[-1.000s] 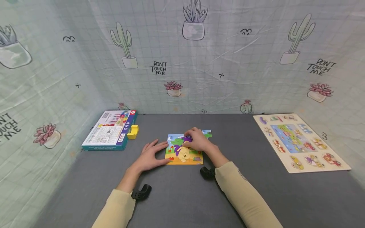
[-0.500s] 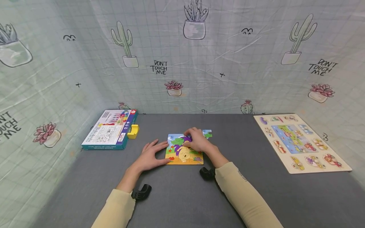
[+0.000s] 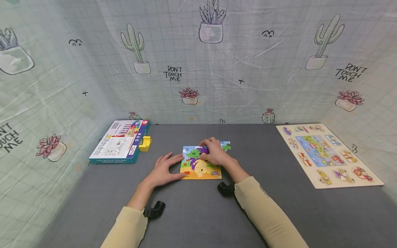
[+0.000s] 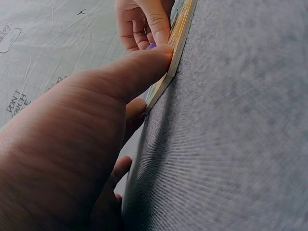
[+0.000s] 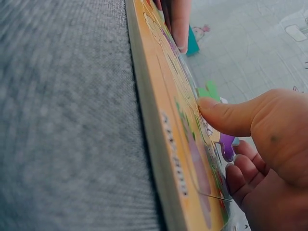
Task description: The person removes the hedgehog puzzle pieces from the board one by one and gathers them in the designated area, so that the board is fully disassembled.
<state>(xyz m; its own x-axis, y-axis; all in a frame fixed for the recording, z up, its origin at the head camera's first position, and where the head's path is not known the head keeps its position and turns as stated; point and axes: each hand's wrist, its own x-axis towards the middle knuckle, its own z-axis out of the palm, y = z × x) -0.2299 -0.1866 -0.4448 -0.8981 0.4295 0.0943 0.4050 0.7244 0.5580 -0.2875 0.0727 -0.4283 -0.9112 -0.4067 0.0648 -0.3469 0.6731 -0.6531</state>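
Your right hand (image 3: 215, 151) curls its fingers toward the thumb with little gap between, pinching a purple-patterned jigsaw piece (image 5: 227, 147) that tilts up over the cartoon jigsaw board (image 3: 201, 177). Your left hand (image 3: 162, 172) holds nothing; its fingers are spread, with the thumb on the board's near left corner and the index fingertip at the left edge. The board lies flat in front of you, between your hands. If the piece meets its neighbours at an angle, its tab could catch and lift them; pressing hard while your left hand braces lightly could slide the whole board. Loose jigsaw pieces (image 3: 226, 145) near the far right corner could be knocked by your knuckles. Beneath is a dark grey cloth-like tabletop (image 3: 186, 220). Farther out, a toy box (image 3: 118, 141) lies left beside a yellow object (image 3: 145, 143), and a wooden picture puzzle (image 3: 312, 177) lies right. A cactus-print curtain (image 3: 235, 69) encloses the table.
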